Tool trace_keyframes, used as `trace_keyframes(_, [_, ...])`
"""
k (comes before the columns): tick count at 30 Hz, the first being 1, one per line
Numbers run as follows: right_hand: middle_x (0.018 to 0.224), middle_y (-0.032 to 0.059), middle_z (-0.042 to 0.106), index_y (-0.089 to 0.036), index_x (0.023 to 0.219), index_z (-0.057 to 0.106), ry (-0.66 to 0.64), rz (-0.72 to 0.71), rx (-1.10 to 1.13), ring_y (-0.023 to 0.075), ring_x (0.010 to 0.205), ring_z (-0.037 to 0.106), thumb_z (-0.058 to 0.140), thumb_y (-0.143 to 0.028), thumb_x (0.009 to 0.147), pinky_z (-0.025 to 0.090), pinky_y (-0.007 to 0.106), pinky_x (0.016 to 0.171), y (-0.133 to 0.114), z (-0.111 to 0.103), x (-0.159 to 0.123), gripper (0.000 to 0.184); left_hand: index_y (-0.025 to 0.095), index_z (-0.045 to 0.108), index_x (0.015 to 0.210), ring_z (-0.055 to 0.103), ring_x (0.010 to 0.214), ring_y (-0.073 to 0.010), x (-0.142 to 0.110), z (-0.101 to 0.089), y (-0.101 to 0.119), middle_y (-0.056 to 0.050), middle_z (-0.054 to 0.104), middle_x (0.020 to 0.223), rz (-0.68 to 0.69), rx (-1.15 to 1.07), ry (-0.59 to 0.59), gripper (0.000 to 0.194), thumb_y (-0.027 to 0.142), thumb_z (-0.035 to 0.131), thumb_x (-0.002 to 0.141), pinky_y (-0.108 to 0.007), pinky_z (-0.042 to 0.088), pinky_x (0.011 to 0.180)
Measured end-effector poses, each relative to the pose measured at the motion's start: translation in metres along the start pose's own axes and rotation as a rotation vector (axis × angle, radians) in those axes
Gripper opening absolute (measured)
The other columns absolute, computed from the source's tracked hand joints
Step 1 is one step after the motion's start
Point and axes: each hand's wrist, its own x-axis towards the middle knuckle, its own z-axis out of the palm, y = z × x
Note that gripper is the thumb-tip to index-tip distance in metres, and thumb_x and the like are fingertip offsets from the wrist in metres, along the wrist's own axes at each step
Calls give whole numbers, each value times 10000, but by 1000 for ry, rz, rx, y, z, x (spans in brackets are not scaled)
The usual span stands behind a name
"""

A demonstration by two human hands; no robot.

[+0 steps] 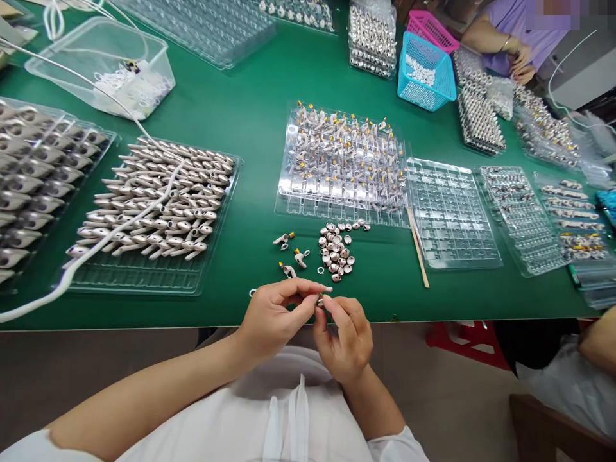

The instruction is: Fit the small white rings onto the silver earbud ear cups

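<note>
My left hand (276,317) and my right hand (347,333) meet at the table's front edge, fingertips pinched together. Between them is a small earbud part (320,301), beige and shiny, mostly hidden by the fingers. Just beyond lies a pile of round beige earbud caps (337,250). To its left are a few loose earbud stems (301,258) with orange tabs. A thin white ring (320,271) rests near the caps, and another white ring (252,292) lies left of my left hand.
A clear tray (308,200) of earbud parts stands ahead, beside a clear tray (455,247) and a thin stick (419,253). Stem shells fill a left tray (158,283), with a white cable (103,242) across it. Farther back are a plastic tub (77,90), a blue basket (426,96) and a co-worker's hands (521,61).
</note>
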Motion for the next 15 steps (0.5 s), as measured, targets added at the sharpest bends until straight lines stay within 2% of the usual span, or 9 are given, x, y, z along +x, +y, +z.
trace_keyframes(4, [919,97,667,-206,1233,584,20,30,32,186,793,650,645,-70,861,588,323,642,2,0,-1,401,147,783,899,756,789,-197,1,1,2,-63,797,880,-89,-111,-50,194,272,678,795,-233,624,711])
trace_keyframes(8, [937,84,671,-251,1269,568,4,45,33,190,811,666,650,-83,862,603,330,653,6,-2,-3,447,142,784,928,750,713,-187,4,-1,5,-54,797,835,-187,-214,-114,222,285,719,771,-249,635,694])
trace_keyframes(15, [943,83,676,-255,1283,572,-26,4,45,199,837,681,631,-58,859,612,344,701,10,-7,-6,471,146,791,915,753,737,-196,5,1,6,-63,800,878,-183,-232,-93,216,290,730,765,-269,643,724])
